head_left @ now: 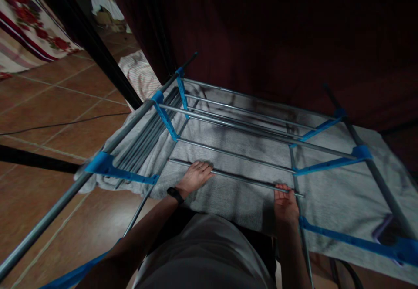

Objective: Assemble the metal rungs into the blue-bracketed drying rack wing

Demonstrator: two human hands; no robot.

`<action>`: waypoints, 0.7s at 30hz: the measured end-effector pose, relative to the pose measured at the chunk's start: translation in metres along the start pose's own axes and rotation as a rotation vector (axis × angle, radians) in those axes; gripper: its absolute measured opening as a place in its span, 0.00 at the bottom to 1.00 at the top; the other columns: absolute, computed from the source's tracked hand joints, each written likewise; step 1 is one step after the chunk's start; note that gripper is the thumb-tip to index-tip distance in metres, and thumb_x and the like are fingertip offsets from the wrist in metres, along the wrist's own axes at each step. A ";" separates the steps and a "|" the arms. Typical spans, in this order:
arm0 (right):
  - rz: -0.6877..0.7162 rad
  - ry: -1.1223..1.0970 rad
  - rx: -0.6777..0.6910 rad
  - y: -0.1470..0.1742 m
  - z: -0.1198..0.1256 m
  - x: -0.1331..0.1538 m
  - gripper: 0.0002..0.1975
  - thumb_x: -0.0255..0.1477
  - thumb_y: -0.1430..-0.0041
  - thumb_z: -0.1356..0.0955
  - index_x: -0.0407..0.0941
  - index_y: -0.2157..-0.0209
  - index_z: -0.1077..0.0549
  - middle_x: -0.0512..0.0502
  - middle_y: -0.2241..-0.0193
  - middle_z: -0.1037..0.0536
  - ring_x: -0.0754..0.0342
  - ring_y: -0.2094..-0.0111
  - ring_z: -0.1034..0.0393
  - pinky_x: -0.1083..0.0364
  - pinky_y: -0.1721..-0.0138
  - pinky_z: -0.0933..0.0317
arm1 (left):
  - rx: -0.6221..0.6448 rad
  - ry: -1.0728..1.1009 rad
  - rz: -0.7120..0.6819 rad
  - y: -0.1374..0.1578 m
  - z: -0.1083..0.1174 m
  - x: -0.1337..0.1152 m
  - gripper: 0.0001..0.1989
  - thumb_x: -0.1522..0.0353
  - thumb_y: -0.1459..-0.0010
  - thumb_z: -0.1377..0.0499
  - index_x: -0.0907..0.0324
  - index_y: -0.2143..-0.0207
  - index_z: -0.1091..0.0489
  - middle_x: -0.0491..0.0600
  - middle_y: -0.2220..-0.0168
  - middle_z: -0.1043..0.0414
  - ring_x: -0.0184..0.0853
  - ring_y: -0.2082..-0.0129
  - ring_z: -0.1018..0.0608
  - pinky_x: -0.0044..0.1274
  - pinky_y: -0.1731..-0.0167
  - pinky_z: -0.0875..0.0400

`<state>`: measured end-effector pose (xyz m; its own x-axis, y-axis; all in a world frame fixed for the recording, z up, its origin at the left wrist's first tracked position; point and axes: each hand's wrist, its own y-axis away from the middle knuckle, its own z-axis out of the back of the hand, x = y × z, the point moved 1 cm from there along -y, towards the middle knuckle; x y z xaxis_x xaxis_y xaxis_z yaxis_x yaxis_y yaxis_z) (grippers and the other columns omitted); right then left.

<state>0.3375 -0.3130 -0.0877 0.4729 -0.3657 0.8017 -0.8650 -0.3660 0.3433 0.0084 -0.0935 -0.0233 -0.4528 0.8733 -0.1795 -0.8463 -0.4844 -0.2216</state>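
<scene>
A loose-looking thin grey metal rod point(241, 177) runs across in front of me, over the rack's two lower side bars. My left hand point(197, 177), with a black band on the wrist, lies palm down over the rod, fingers closed around it. Near the rod's other end, my right hand point(286, 202) is turned palm up, its fingers curled on the rod. Around both hands stands a rack of grey tubes with blue plastic brackets point(166, 121). Several crossbars point(235, 153) join its sides farther away. Whether the rod's ends are fixed, I cannot tell.
The rack stands on a grey cloth point(228, 197). Several spare rods point(143, 138) lie bundled at the left. A dark curtain point(261, 32) hangs behind. Black poles point(98, 58) and a cable point(65, 124) are over the tiled floor point(42, 106). A purple-edged object point(385, 230) sits at the right.
</scene>
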 end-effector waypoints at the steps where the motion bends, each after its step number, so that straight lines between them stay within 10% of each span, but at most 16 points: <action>1: 0.004 0.001 0.005 0.000 0.000 0.000 0.11 0.38 0.42 0.26 0.45 0.65 0.25 0.51 0.63 0.21 0.55 0.57 0.23 0.43 0.36 0.35 | 0.003 0.000 0.004 0.000 0.000 0.000 0.16 0.61 0.26 0.50 0.61 0.51 0.27 0.54 0.57 0.23 0.40 0.55 0.22 0.34 0.49 0.31; 21: -0.033 -0.043 -0.050 0.000 -0.003 0.000 0.10 0.37 0.40 0.26 0.46 0.67 0.25 0.53 0.67 0.21 0.57 0.61 0.23 0.49 0.39 0.32 | -0.002 0.034 0.041 0.003 -0.001 0.003 0.13 0.64 0.28 0.48 0.60 0.49 0.28 0.55 0.57 0.23 0.42 0.54 0.22 0.36 0.48 0.30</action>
<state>0.3369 -0.3106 -0.0859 0.5069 -0.3909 0.7683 -0.8557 -0.3360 0.3936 0.0049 -0.0927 -0.0258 -0.4774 0.8505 -0.2207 -0.8266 -0.5199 -0.2154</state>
